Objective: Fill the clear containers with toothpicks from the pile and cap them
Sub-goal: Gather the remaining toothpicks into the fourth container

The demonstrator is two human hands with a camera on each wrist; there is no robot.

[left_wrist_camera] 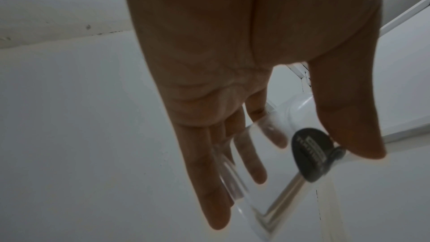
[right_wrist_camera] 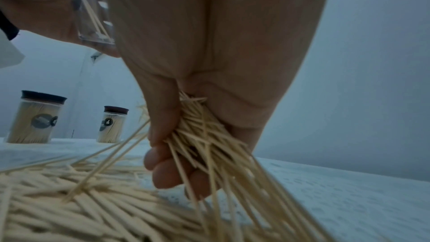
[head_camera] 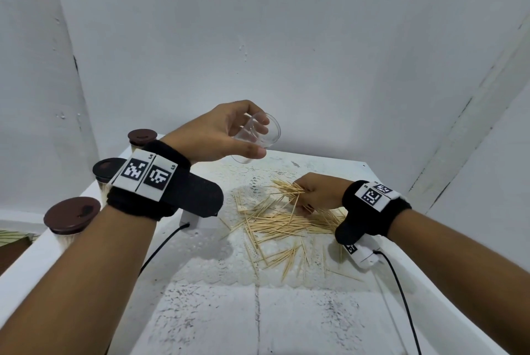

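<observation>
Toothpicks of pale wood (head_camera: 282, 225) lie piled on the desk's right half; my right hand (head_camera: 317, 192) clenches a bundle there. My left hand (head_camera: 218, 132) grips a clear plastic container (head_camera: 258, 136), tilted above the far edge. Three brown-lidded filled jars (head_camera: 71, 215) line the left edge.

Head view: even, soft light, wide-angle bending at edges. Wrist views: dim, backlit, near surfaces blurred, toothpicks motion-smeared at bottom.

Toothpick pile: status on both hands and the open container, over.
Left hand holds clear plastic container aloft, tilted, uncapped, nearly empty. Right hand grips bundle of wooden toothpicks at the pile. Nothing between them.
</observation>
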